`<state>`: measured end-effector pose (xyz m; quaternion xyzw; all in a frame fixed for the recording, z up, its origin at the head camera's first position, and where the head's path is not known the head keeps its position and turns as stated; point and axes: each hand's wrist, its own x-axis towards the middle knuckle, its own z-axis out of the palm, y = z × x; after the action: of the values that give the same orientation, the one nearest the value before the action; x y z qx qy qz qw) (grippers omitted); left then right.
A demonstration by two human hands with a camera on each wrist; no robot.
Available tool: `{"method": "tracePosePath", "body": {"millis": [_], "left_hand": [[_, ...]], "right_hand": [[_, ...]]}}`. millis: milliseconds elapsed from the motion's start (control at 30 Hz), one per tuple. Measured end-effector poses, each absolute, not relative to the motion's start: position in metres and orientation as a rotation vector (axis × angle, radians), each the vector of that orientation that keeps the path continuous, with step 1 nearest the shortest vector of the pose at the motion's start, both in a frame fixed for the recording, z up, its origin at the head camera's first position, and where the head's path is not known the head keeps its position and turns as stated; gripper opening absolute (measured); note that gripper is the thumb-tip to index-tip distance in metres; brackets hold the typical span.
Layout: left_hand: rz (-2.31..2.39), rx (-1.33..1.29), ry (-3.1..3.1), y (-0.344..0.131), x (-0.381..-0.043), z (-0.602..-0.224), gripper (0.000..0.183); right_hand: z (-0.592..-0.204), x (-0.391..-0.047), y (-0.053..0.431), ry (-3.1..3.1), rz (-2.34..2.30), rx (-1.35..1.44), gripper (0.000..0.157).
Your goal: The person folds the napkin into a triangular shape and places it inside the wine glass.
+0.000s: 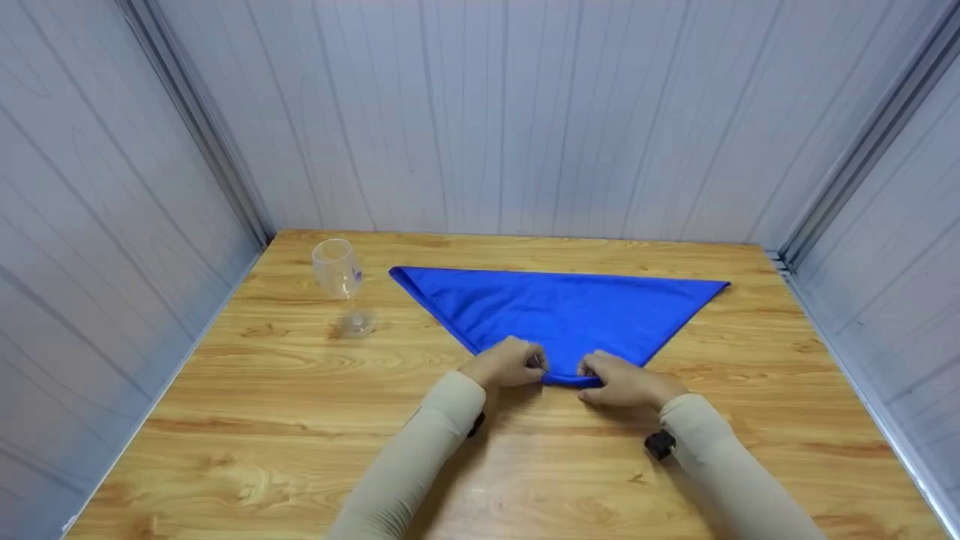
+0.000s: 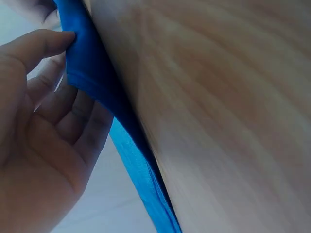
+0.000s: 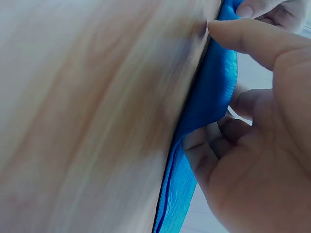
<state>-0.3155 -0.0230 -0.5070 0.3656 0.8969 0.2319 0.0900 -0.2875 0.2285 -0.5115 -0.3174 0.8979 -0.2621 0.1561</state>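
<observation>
A blue cloth [image 1: 555,307] lies on the table as a folded shape, its long straight edge at the back and its narrow end toward me. That near end is turned up into a small roll [image 1: 571,380] between my two hands. My left hand [image 1: 510,362] pinches the roll's left end, thumb on the cloth [image 2: 90,63] and fingers curled behind it. From the other side, my right hand [image 1: 622,379] holds the right end, with its thumb along the near edge of the cloth [image 3: 209,92] and its fingers curled behind.
A clear stemmed glass [image 1: 337,274] stands upright at the back left, apart from the cloth. The wooden table [image 1: 247,420] is bounded by pale panel walls [image 1: 465,112] at the back and on both sides.
</observation>
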Motion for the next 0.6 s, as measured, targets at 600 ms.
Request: {"method": "tracePosePath", "body": {"millis": [600], "left_hand": [[0.752, 0.758, 2.624, -0.0207, -0.3265, -0.5068, 0.005]], "right_hand": [[-0.5128, -0.2864, 0.2320, 2.596, -0.787, -0.852, 0.016]]}}
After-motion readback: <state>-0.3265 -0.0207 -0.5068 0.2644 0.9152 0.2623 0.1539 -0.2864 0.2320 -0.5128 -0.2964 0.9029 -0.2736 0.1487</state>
